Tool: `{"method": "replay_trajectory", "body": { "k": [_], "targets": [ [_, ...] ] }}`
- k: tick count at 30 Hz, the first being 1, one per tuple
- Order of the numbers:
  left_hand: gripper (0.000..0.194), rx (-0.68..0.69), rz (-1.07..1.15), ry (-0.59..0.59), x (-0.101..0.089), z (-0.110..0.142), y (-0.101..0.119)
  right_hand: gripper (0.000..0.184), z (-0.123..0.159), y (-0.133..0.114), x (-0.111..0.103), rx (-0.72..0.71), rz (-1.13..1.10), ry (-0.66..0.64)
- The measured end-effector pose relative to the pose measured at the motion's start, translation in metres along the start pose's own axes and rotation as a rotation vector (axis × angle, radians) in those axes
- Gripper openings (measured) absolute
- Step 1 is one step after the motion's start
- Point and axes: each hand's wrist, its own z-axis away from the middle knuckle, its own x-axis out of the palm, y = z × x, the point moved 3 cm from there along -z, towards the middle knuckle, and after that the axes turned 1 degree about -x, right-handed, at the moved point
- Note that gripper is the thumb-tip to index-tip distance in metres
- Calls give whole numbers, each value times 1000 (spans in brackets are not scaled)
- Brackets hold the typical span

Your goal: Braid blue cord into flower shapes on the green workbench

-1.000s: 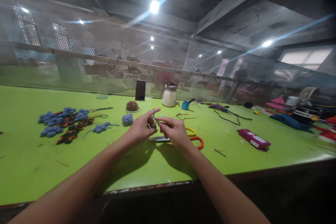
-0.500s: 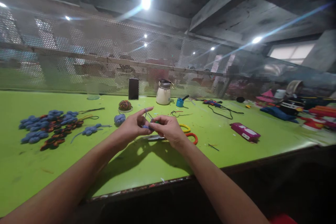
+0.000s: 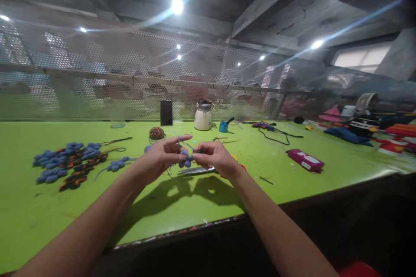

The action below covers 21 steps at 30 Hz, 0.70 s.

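Observation:
Between the fingertips of my left hand (image 3: 157,156) is a small blue crocheted flower (image 3: 186,159), pinched by the thumb. Blue yarn loops over the raised index finger of that hand. My right hand (image 3: 216,158) grips a crochet hook (image 3: 188,144) with a bit of green at its handle; its tip meets the yarn near the flower. Beneath the right hand lie scissors (image 3: 196,171), blades pointing left, their orange and yellow handles mostly covered. A blue yarn ball (image 3: 148,148) shows partly behind the left hand.
Blue crocheted flowers (image 3: 50,176) and dark multicoloured ones (image 3: 78,177) lie at left, beside a single blue flower (image 3: 117,164). Along the back stand a multicoloured yarn ball (image 3: 156,133), dark phone (image 3: 166,112), jar (image 3: 203,119) and blue pot (image 3: 223,127). A purple case (image 3: 304,160) sits right.
The blue flower has come into fuller view between my hands, and my right hand has shifted slightly right. The camera view has moved a little, hiding more of the scissor handles and blue yarn ball.

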Motion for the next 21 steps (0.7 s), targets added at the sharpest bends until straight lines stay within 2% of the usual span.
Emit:
{"method": "replay_trajectory", "body": {
  "k": [5,9,12,15,21],
  "targets": [
    [63,1,-57,-34,4,3,5,22,3,-21,3,-9,204,-122],
    [62,22,-141,-50,6,4,8,25,4,-39,1,-90,515,-167],
    [63,17,-199,-98,7,5,7,18,7,-42,-5,-78,628,-231],
    [66,-17,-215,-144,9,5,4,22,12,-40,-12,-38,661,-277],
    [68,-57,-228,-163,16,5,1,28,19,-42,-15,-92,805,-254]
  ]
}}
